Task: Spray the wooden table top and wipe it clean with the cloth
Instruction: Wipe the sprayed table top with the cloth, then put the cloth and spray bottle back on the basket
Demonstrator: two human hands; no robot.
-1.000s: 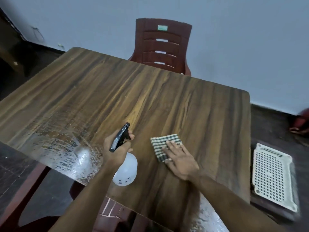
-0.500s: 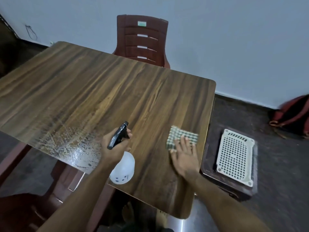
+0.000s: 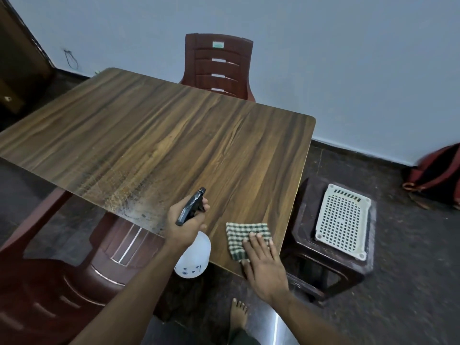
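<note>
The wooden table top (image 3: 174, 135) fills the middle of the head view, with a wet, streaked patch near its front left edge. My left hand (image 3: 183, 224) grips a white spray bottle (image 3: 194, 257) by its black trigger head, which points up and away over the front edge. A folded green-and-white checked cloth (image 3: 245, 232) lies at the table's front right corner. My right hand (image 3: 262, 263) presses flat on the cloth's near part with straight fingers.
A dark red plastic chair (image 3: 219, 66) stands at the far side against the wall. Another red chair (image 3: 74, 282) sits under the front left edge. A dark stool (image 3: 306, 220) to the right carries a white perforated tray (image 3: 342, 221). A red bag (image 3: 438, 175) lies on the floor.
My right hand has slid the cloth rightward and then back toward the table's front right corner. The left hand keeps holding the spray bottle. The view has shifted.
</note>
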